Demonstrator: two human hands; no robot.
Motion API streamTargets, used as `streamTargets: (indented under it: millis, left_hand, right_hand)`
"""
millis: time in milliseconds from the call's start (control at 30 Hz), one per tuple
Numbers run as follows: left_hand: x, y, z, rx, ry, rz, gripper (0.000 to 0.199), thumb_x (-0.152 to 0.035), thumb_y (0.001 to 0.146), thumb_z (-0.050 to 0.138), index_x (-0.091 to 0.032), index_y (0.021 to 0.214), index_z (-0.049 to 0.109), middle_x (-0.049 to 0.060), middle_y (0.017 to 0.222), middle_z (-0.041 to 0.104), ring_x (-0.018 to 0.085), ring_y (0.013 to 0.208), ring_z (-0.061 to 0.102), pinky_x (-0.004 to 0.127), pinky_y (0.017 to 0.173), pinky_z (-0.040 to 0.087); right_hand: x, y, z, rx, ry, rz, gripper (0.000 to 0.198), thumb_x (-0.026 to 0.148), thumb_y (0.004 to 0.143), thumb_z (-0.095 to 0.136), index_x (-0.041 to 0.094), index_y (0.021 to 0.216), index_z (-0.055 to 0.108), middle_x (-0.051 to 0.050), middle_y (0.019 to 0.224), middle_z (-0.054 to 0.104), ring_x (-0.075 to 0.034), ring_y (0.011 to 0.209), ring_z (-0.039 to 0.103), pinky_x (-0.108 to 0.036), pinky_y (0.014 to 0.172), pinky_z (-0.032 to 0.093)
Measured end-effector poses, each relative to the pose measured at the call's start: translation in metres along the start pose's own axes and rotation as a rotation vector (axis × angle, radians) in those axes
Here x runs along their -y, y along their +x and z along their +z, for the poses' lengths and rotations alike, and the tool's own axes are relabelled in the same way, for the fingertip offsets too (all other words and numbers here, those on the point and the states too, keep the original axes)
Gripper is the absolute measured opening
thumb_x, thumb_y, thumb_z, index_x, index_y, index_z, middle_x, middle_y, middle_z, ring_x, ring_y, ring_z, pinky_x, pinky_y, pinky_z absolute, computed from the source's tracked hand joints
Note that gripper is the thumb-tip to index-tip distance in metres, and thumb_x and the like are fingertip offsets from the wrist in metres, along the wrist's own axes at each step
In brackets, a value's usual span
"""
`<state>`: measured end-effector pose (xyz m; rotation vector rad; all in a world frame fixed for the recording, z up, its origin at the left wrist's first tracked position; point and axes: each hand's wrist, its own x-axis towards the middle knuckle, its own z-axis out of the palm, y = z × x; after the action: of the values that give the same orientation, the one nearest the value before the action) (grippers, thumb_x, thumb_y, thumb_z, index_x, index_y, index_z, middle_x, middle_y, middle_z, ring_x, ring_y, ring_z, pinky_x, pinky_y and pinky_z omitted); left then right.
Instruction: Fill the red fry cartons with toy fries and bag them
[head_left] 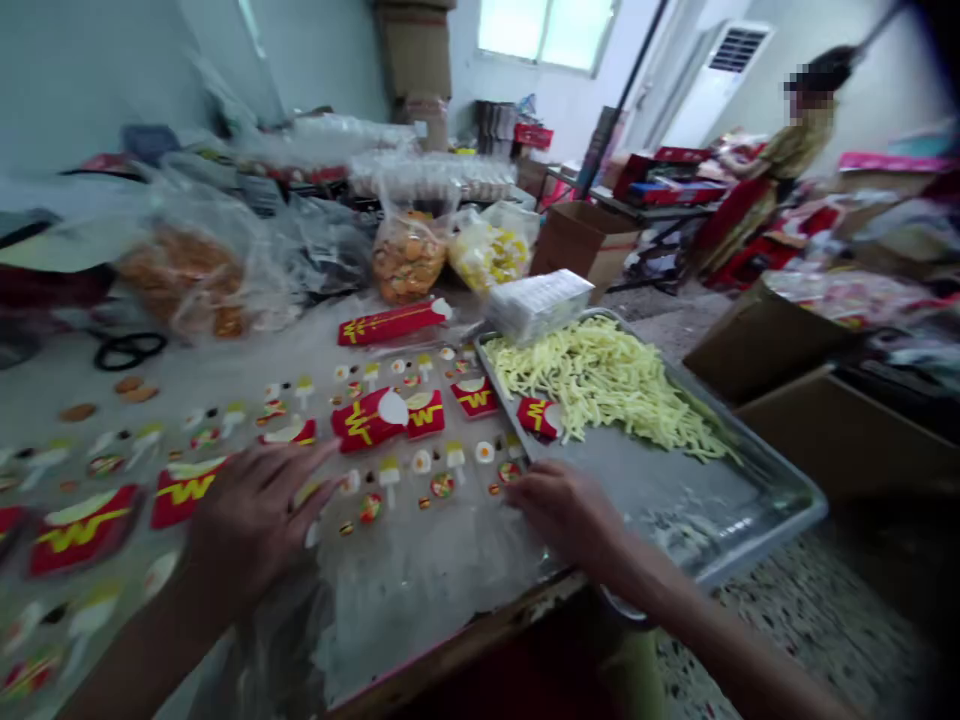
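My left hand (pixel 255 510) is over the table, blurred, its fingers stretched and thumb apart at the left end of a row of clear plastic with small toy foods. My right hand (pixel 566 510) has its fingers pressed together at the row's right end, beside a small toy pizza (pixel 510 472); what they pinch is hidden. Between the hands lie a toy fried egg (pixel 421 461) and a toy popsicle (pixel 389 472). Red fries pouches with yellow marks, such as a small pouch (pixel 425 414), lie behind. A stack of red pouches (pixel 369 420) rests among them.
A metal tray (pixel 780 490) at the right holds pale toy fries (pixel 600 375), one red pouch and a clear plastic box (pixel 540 300). Bags of toy pieces (pixel 409 258) stand behind. Black scissors (pixel 129 350) lie left. Another person (pixel 780 160) stands back right.
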<state>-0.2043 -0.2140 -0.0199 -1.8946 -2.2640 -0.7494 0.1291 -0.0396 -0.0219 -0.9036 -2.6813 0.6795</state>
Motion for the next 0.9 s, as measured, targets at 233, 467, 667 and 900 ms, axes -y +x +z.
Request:
streamTargets:
  millis: [233, 467, 667, 900]
  left_hand:
    - [-0.137, 0.168, 0.105, 0.192, -0.106, 0.445, 0.042, -0.033, 0.088, 0.069, -0.021, 0.128, 0.064, 0.010, 0.121, 0.069, 0.029, 0.116, 0.059, 0.043, 0.103, 0.047]
    - [-0.204, 0.214, 0.191, 0.552, -0.071, 0.631, 0.083, -0.032, 0.070, 0.080, -0.014, 0.143, 0.046, 0.018, 0.133, 0.061, 0.033, 0.126, 0.056, 0.044, 0.106, 0.044]
    - [-0.212, 0.212, 0.166, 0.511, 0.177, 0.570, 0.049, -0.015, 0.078, 0.058, -0.015, 0.127, 0.057, 0.016, 0.121, 0.062, 0.031, 0.112, 0.060, 0.041, 0.094, 0.049]
    - [-0.181, 0.206, 0.136, 0.427, 0.048, 0.402, 0.067, -0.041, 0.082, 0.061, -0.014, 0.142, 0.049, 0.016, 0.130, 0.059, 0.032, 0.117, 0.059, 0.043, 0.102, 0.048]
  right_hand:
    - [-0.087, 0.020, -0.040, -0.159, -0.256, 0.480, 0.030, 0.040, 0.095, 0.059, 0.018, 0.090, 0.079, -0.009, 0.085, 0.074, -0.019, 0.075, 0.061, -0.029, 0.064, 0.033]
    - [-0.104, 0.047, -0.020, -0.162, 0.303, 0.572, 0.021, 0.029, 0.087, 0.063, 0.014, 0.078, 0.075, 0.001, 0.066, 0.066, -0.010, 0.060, 0.053, -0.023, 0.058, 0.033]
    - [-0.138, 0.002, -0.062, -0.118, 0.300, 0.514, 0.038, 0.044, 0.096, 0.053, 0.015, 0.087, 0.076, 0.000, 0.066, 0.062, -0.012, 0.061, 0.048, -0.025, 0.060, 0.036]
    - [-0.196, -0.022, -0.100, -0.190, -0.397, 0.509, 0.045, 0.021, 0.074, 0.073, 0.015, 0.119, 0.070, -0.014, 0.109, 0.068, -0.026, 0.099, 0.058, -0.033, 0.083, 0.040]
